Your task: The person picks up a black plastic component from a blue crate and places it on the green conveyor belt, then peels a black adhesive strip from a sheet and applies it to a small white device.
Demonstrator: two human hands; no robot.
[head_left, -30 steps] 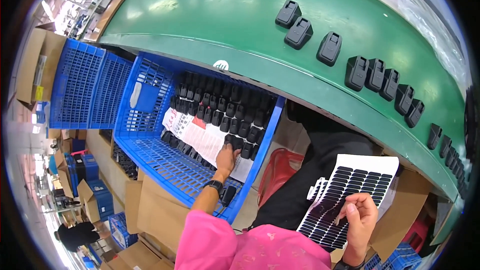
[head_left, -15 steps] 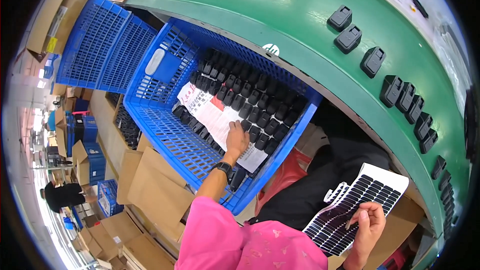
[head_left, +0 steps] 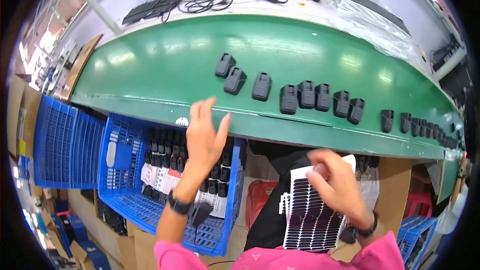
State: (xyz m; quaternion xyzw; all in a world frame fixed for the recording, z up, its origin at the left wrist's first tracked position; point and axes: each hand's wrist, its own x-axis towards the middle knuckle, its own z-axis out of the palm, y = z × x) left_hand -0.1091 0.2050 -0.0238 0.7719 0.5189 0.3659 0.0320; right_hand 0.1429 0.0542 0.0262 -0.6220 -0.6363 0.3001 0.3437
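Note:
My left hand (head_left: 204,132) is raised with its fingers apart and nothing in it. It hovers over the right part of a blue plastic crate (head_left: 232,205), near the bench edge. Inside the crate, rows of small black plastic devices (head_left: 161,146) lie with printed paper (head_left: 159,176) between them. My right hand (head_left: 340,185) is curled above a white sheet of black labels (head_left: 312,220) on my lap. Its thumb and fingers are bent together and slightly blurred; what they hold, if anything, is hidden. Similar black devices (head_left: 288,99) stand in a line on the green bench (head_left: 165,60).
Cables (head_left: 207,1), a black keyboard-like strip (head_left: 152,9) and clear plastic wrapping (head_left: 370,25) lie behind the bench. More blue crates (head_left: 57,140) stand at left. A red stool (head_left: 257,200) is beneath the bench, and a cardboard box (head_left: 392,185) is to the right.
My left hand has left the devices in the crate and risen toward the bench edge. The right hand has moved up over the label sheet. The view has swung toward the bench.

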